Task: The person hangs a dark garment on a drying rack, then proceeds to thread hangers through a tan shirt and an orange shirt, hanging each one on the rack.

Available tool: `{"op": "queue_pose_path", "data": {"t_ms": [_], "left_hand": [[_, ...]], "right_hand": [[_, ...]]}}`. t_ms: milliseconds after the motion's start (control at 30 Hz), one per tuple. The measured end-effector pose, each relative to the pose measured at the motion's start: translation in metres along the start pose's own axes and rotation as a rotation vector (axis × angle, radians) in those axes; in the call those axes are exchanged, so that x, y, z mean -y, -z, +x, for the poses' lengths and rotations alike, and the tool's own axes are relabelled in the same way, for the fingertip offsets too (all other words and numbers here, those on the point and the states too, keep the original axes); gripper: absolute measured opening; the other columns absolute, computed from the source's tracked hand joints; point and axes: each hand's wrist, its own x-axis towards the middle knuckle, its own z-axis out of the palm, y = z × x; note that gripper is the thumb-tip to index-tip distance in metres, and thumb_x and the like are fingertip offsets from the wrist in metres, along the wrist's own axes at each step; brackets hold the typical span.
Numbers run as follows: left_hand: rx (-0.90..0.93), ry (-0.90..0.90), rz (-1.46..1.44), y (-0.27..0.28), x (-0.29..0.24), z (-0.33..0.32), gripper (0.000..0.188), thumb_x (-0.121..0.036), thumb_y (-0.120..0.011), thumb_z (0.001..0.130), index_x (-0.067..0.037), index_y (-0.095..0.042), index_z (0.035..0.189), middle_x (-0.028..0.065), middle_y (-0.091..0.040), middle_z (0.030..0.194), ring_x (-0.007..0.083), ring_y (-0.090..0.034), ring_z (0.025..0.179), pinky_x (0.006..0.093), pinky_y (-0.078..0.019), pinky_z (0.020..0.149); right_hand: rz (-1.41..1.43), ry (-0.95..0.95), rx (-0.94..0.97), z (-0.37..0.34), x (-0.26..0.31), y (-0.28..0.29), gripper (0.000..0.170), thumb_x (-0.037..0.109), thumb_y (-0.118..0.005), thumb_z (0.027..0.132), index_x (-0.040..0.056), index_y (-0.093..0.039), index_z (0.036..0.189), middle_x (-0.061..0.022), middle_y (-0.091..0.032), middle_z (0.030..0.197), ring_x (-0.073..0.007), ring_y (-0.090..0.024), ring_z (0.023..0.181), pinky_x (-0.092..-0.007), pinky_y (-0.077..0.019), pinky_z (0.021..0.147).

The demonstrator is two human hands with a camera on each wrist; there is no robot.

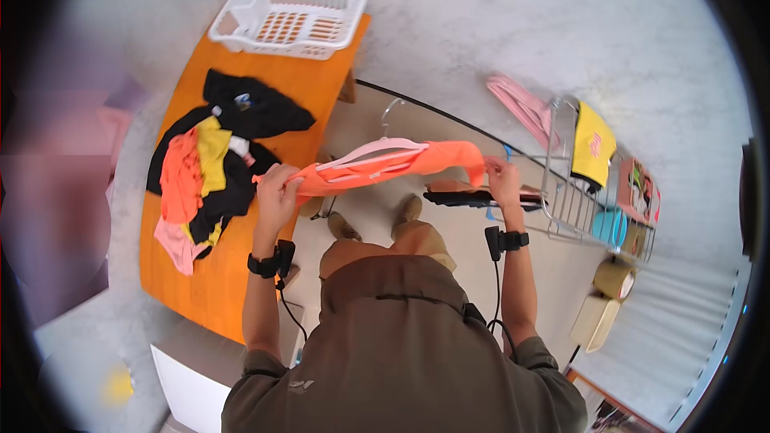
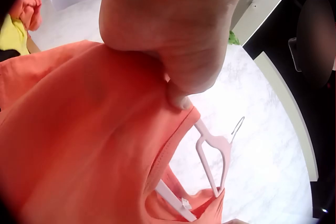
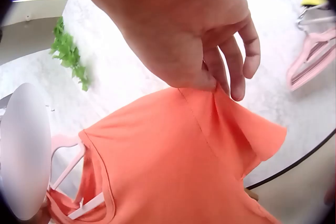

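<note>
A coral T-shirt (image 1: 441, 159) is stretched between both hands in front of the body, with a pale pink hanger (image 1: 377, 147) inside its neck opening. The hanger's metal hook points away from the body in the head view. My left hand (image 1: 277, 192) grips the shirt at one shoulder, thumb beside the collar edge in the left wrist view. At the opposite side my right hand (image 1: 503, 182) pinches the fabric by the sleeve seam; the short sleeve (image 3: 252, 129) hangs free beyond those fingers. In the right wrist view the hanger shows through the collar.
On the orange wooden table (image 1: 212, 293) at the left lies a pile of black, yellow, coral and pink clothes (image 1: 180, 176). A white plastic basket (image 1: 313, 52) stands at its far end. To the right is a wire rack (image 1: 561, 160) with pink hangers (image 1: 521, 104) and a yellow garment (image 1: 592, 144).
</note>
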Motion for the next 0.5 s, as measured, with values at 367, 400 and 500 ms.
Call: {"op": "queue_pose_path", "data": {"t_ms": [367, 400, 500], "left_hand": [[0.179, -0.225, 0.358, -0.202, -0.065, 0.086, 0.007, -0.011, -0.061, 0.083, -0.006, -0.061, 0.087, 0.0073, -0.059, 0.083, 0.0286, -0.052, 0.084, 0.0395, -0.0372, 0.079], [0.208, -0.252, 0.347, -0.226, -0.068, 0.090, 0.007, -0.010, -0.061, 0.082, -0.007, -0.060, 0.088, 0.0077, -0.059, 0.083, 0.0287, -0.053, 0.084, 0.0396, -0.0373, 0.080], [0.319, -0.297, 0.331, -0.294, -0.074, 0.095, 0.008, -0.012, -0.060, 0.083, -0.007, -0.059, 0.089, 0.0084, -0.059, 0.085, 0.0288, -0.054, 0.087, 0.0403, -0.0367, 0.082]], "right_hand": [[0.142, -0.206, -0.047, -0.048, -0.168, 0.045, 0.030, 0.004, -0.062, 0.082, 0.0015, -0.064, 0.112, -0.0158, -0.069, 0.102, -0.0269, -0.069, 0.087, -0.0351, -0.0543, 0.076], [0.188, -0.201, -0.111, -0.050, -0.179, 0.050, 0.030, 0.003, -0.061, 0.082, 0.0012, -0.064, 0.112, -0.0159, -0.068, 0.103, -0.0262, -0.068, 0.088, -0.0341, -0.0542, 0.076], [0.289, -0.224, -0.230, -0.052, -0.202, 0.064, 0.030, -0.003, -0.058, 0.082, 0.0010, -0.064, 0.111, -0.0160, -0.066, 0.107, -0.0231, -0.067, 0.087, -0.0320, -0.0537, 0.076]]}}
